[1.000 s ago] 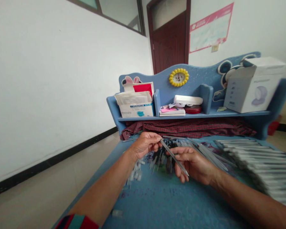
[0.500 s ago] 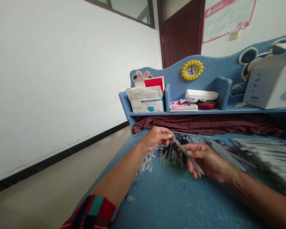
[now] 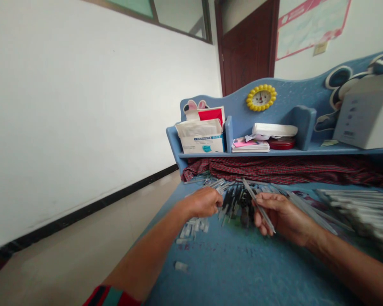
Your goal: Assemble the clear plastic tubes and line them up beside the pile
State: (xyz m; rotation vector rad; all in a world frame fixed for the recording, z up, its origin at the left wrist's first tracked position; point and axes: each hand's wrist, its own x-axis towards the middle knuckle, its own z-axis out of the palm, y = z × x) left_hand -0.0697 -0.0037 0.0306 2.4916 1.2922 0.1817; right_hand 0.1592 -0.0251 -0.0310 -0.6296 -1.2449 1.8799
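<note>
Right hand (image 3: 274, 210): one, thumb and fingers pinched on a clear pen tube (image 3: 258, 204), held aslant above the desk, far end up, pointed end down; the grip is around the middle, so a light knock at either end could, in my judgement, twist it loose

Left hand (image 3: 206, 202): one, apart from the right, fingers curled; whether anything sits inside cannot be told, and a small piece hidden there could drop unnoticed

Dark pen parts (image 3: 231, 204): a heap between the hands, lying crosswise; lifting one could drag its neighbours, since they overlap

Clear caps (image 3: 196, 225): a scatter just below the left hand; a low wrist could brush them towards the desk's left side

Single cap (image 3: 181, 266): one, apart from the scatter, near the left forearm; likely to roll if a sleeve catches it

Loose clear tubes (image 3: 312, 210): several, beyond the right wrist; smooth-looking, apt to slide if bumped

Row of pens (image 3: 360, 212): many, piled side by side, blurred; the right forearm lies near, and an outward elbow could upset the order

Plaid cloth (image 3: 274, 169): one, bunched under the shelf (image 3: 207, 155); small parts could get lost in its folds

Desk (image 3: 230, 272): one, blue, beneath all the parts
</note>
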